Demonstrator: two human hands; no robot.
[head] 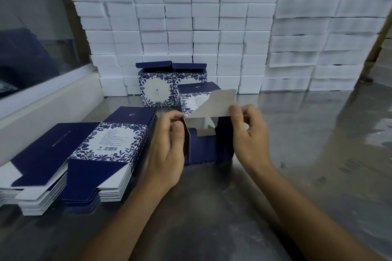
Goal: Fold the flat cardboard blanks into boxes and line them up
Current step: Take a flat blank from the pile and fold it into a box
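At the far left of the steel bench, two stacks of flat blanks lie side by side. Just right of them the left hand grips the left edge of a half-formed box standing on the bench. The right hand pinches its raised white flap. Behind stand two finished boxes, lids open, before stacked white foam blocks.
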